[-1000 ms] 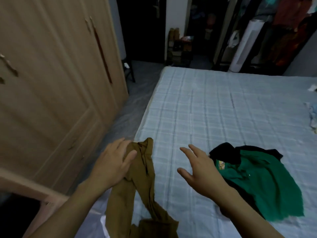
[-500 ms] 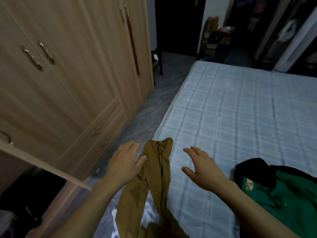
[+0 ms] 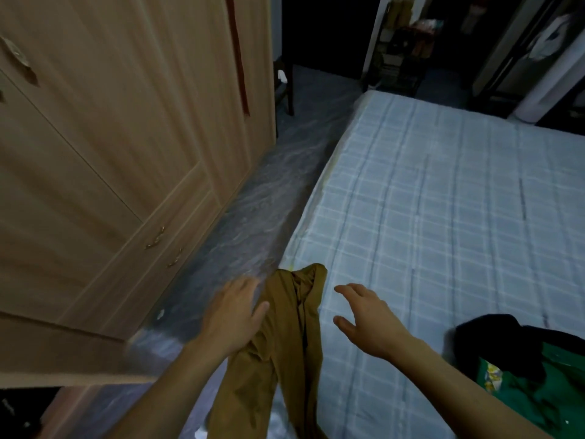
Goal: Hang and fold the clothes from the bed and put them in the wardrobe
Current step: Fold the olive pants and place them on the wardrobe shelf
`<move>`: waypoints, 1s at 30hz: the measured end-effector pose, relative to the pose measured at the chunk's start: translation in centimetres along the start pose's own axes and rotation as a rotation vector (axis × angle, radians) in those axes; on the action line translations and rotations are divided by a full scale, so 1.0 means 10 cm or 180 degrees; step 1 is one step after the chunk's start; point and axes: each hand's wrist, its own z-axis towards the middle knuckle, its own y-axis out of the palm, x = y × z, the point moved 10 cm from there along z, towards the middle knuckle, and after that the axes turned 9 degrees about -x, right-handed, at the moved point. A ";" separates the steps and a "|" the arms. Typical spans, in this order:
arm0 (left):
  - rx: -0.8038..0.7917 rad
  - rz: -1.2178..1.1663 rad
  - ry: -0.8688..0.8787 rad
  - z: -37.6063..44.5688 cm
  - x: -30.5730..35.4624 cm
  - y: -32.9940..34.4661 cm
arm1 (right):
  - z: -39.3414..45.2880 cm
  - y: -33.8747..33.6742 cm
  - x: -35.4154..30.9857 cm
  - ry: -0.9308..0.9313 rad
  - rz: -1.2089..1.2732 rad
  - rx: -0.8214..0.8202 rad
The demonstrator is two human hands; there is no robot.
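Brown trousers lie unfolded along the bed edge; left hand rests flat on them, fingers spread; right hand hovers spread, holding nothing. A green garment and black garment, apparently unfolded, await; wardrobe doors shut; task barely begun.

home bedroom: bed, wooden wardrobe.

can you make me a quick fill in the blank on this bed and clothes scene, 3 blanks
1. The brown trousers lie along the bed's ____ edge, nearest the wardrobe.
2. The left hand rests on the ____ garment.
3. The right hand hovers open and holds ____.

Missing words: left; brown; nothing
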 end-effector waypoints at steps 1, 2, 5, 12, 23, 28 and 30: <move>-0.0024 0.0005 0.0019 0.12 -0.05 0.05 | 0.12 0.02 0.03 0.0004 0.0011 -0.0021; -0.0056 -0.0006 0.0037 0.24 -0.09 0.10 | 0.24 0.04 0.05 0.0013 0.0022 -0.0038; -0.0152 -0.0041 0.0068 0.58 -0.20 0.28 | 0.54 0.10 0.16 0.0056 0.0080 -0.0080; -0.0470 0.0015 0.0032 1.23 -0.40 0.75 | 1.18 0.33 0.49 0.0122 0.0314 -0.0218; -0.0738 -0.0084 -0.0103 1.95 -0.73 1.28 | 2.12 0.64 0.74 0.0083 0.0755 -0.0203; -0.1162 -0.0233 -0.0157 2.16 -0.79 1.60 | 2.57 0.84 0.96 0.0430 0.1129 -0.0396; -0.1239 -0.0332 -0.0114 2.13 -0.77 1.69 | 2.70 0.90 1.10 0.0766 0.1433 -0.0396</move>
